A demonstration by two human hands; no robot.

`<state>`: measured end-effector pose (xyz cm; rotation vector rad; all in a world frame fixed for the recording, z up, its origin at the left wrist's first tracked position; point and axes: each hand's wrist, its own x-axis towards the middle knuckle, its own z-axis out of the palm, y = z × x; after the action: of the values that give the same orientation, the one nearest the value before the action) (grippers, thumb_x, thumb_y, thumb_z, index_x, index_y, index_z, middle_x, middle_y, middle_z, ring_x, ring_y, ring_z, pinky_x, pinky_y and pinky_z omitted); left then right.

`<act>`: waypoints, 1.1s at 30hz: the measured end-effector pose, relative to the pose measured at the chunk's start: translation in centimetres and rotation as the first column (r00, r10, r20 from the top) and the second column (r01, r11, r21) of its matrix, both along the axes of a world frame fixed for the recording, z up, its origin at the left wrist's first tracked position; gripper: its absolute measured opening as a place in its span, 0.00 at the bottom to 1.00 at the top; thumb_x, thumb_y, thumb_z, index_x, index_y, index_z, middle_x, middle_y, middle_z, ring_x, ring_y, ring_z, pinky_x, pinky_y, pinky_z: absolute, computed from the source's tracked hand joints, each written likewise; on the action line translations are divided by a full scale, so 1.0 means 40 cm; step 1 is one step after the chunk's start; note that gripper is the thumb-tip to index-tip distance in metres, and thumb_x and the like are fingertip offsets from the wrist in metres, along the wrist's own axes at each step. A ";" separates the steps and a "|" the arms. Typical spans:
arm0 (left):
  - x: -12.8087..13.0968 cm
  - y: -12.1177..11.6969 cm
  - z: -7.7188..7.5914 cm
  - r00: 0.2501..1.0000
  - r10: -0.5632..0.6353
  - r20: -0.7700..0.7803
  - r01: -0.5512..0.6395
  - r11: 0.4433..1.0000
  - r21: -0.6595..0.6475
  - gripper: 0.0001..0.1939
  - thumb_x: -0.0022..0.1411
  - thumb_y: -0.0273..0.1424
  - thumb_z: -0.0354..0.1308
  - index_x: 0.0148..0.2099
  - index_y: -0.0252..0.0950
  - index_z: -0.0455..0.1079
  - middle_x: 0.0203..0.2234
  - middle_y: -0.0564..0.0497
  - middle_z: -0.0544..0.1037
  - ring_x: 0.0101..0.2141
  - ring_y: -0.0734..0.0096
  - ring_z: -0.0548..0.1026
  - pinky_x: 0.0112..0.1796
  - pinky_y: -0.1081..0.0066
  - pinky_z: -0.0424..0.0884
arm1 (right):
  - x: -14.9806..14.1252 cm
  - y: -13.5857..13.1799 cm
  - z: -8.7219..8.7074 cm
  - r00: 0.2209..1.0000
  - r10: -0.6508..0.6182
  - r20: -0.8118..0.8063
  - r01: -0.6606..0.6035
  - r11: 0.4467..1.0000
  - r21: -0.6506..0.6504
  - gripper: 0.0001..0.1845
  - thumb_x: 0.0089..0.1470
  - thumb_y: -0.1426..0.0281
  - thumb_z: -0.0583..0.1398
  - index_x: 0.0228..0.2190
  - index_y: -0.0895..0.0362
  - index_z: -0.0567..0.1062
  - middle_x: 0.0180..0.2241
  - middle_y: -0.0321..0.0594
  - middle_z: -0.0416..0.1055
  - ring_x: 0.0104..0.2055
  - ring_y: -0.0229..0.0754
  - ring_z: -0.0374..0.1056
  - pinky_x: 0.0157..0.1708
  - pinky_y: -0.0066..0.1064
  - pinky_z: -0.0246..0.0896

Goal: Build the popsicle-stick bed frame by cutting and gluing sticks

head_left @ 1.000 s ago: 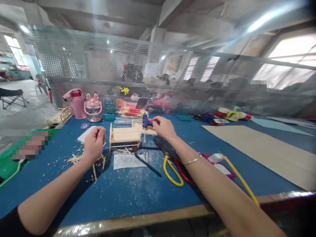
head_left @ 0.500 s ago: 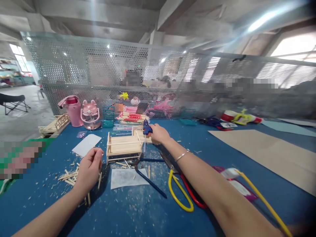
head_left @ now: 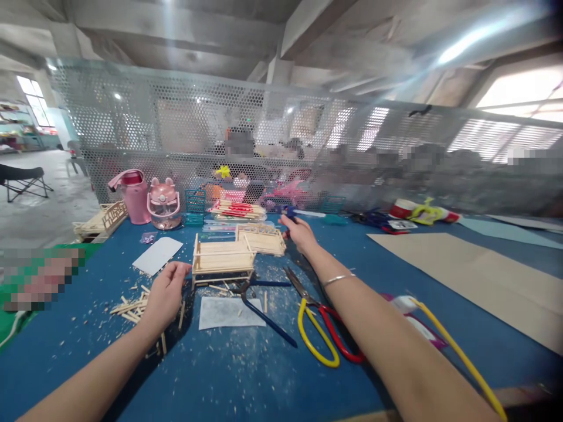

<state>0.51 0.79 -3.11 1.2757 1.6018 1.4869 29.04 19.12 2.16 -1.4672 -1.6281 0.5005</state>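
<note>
Pale wooden sticks make the small bench-like frame (head_left: 226, 258), which we take as our landmark. Behind it and to its right, our right hand (head_left: 301, 233) has the fingers closed on a dark-blue plastic glue gun (head_left: 285, 211) with a whitish stick. Our left hand (head_left: 167, 290) is just beside the frame's left end, with fingers curled; we cannot tell whether they pinch something. If these fingers push sideways, the thin posts could probably bend or come loose. A careless turn of the glue gun might knock the second pale wooden piece (head_left: 266, 243), just behind the frame. In front of the frame, steel pincers with blue handles (head_left: 271, 323) could, if dragged, hit its feet.
</note>
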 end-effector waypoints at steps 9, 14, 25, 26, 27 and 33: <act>0.000 0.006 -0.008 0.995 -0.054 0.087 0.052 0.998 0.029 0.21 0.50 0.49 0.51 0.31 0.35 0.68 0.26 0.50 0.75 0.29 0.69 0.73 0.32 0.71 0.68 | -0.044 -0.267 0.107 0.818 0.447 -0.363 -0.418 0.894 0.159 0.26 0.43 0.47 0.55 0.35 0.54 0.69 0.32 0.39 0.73 0.18 0.31 0.59 0.20 0.25 0.57; -0.004 0.011 -0.012 0.998 -0.060 0.002 0.059 0.997 0.045 0.19 0.52 0.47 0.50 0.30 0.35 0.67 0.25 0.51 0.74 0.28 0.69 0.72 0.32 0.71 0.67 | -0.070 -0.382 0.059 0.808 0.578 -0.114 -0.587 0.806 -0.070 0.26 0.44 0.47 0.55 0.25 0.59 0.72 0.16 0.37 0.66 0.16 0.34 0.57 0.19 0.27 0.54; -0.007 0.005 0.002 0.980 -0.044 -0.196 0.047 0.999 0.008 0.16 0.55 0.43 0.47 0.29 0.36 0.67 0.24 0.52 0.74 0.28 0.69 0.70 0.31 0.71 0.63 | -0.127 -0.397 -0.005 0.799 0.494 0.342 -0.543 0.838 0.057 0.18 0.56 0.61 0.49 0.36 0.56 0.75 0.42 0.42 0.72 0.45 0.43 0.66 0.45 0.32 0.59; -0.006 0.003 0.004 0.975 -0.038 -0.218 0.040 0.999 0.004 0.16 0.56 0.42 0.47 0.29 0.36 0.67 0.24 0.52 0.74 0.28 0.69 0.70 0.31 0.71 0.63 | -0.129 -0.398 -0.008 0.797 0.489 0.354 -0.538 0.841 0.051 0.19 0.56 0.61 0.49 0.38 0.56 0.74 0.43 0.42 0.71 0.46 0.43 0.66 0.46 0.33 0.58; -0.006 0.002 0.006 0.971 -0.031 -0.236 0.032 0.999 0.000 0.16 0.56 0.42 0.46 0.29 0.36 0.66 0.24 0.52 0.74 0.27 0.69 0.70 0.31 0.71 0.62 | -0.131 -0.398 -0.010 0.797 0.483 0.363 -0.533 0.845 0.043 0.19 0.56 0.61 0.48 0.39 0.56 0.74 0.44 0.42 0.71 0.47 0.43 0.65 0.47 0.33 0.58; -0.008 -0.001 0.014 0.967 -0.039 -0.253 0.037 0.999 -0.013 0.16 0.56 0.43 0.46 0.30 0.36 0.66 0.24 0.52 0.74 0.28 0.69 0.69 0.31 0.72 0.62 | -0.142 -0.398 -0.014 0.787 0.475 0.394 -0.529 0.848 0.032 0.20 0.57 0.60 0.48 0.42 0.57 0.72 0.47 0.43 0.69 0.50 0.45 0.63 0.50 0.35 0.56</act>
<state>0.19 0.76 -2.55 1.5335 1.7295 1.3347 23.35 3.22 1.62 -1.0456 -2.3375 0.3955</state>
